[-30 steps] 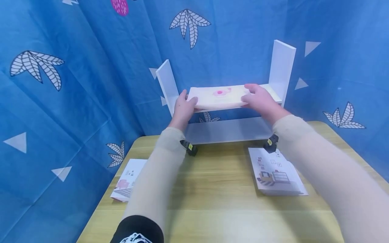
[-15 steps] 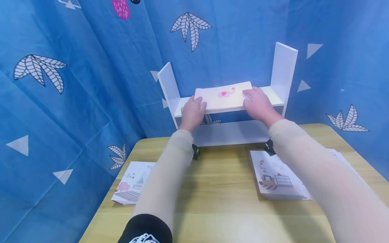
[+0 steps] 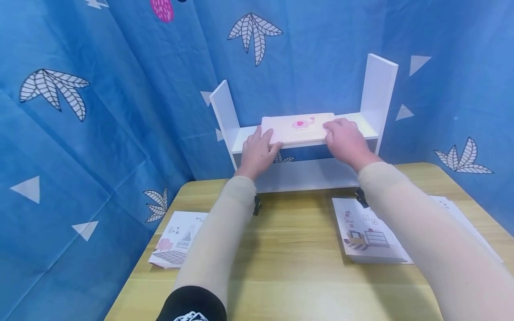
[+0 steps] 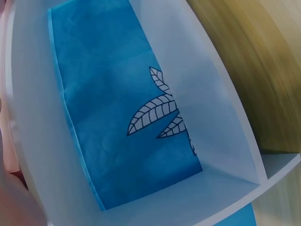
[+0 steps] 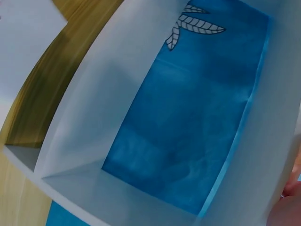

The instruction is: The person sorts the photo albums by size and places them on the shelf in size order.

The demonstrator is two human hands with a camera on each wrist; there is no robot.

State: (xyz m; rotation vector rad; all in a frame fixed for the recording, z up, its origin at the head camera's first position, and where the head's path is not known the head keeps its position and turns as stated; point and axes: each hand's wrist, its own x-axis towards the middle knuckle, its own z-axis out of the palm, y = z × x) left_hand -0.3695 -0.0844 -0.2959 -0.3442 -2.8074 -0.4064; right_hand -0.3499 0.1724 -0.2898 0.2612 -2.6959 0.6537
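Observation:
A flat, pale, book-like block [image 3: 299,133] with a pink elephant on its top lies on the upper board of a white desk shelf [image 3: 309,174]. My left hand [image 3: 257,154] rests at the block's left end, fingers spread and pointing away, thumb along the front edge. Over the right end, my right hand [image 3: 348,140] touches the block's top with its fingertips. In the left wrist view, only part of my left hand [image 4: 19,207] shows at the lower left edge. A bit of my right hand [image 5: 286,212] appears low at the right of its wrist view.
On the wooden table [image 3: 289,249], a white printed book-like item [image 3: 176,240] lies left, and a thicker one [image 3: 365,232] lies right, partly behind my right sleeve. The shelf has tall side panels [image 3: 379,91]. A blue patterned curtain [image 3: 313,58] hangs close behind.
The elephant block, earlier gripped at both ends, has moved slightly right and now lies level on the shelf board. Both hands have loosened to rest on its ends.

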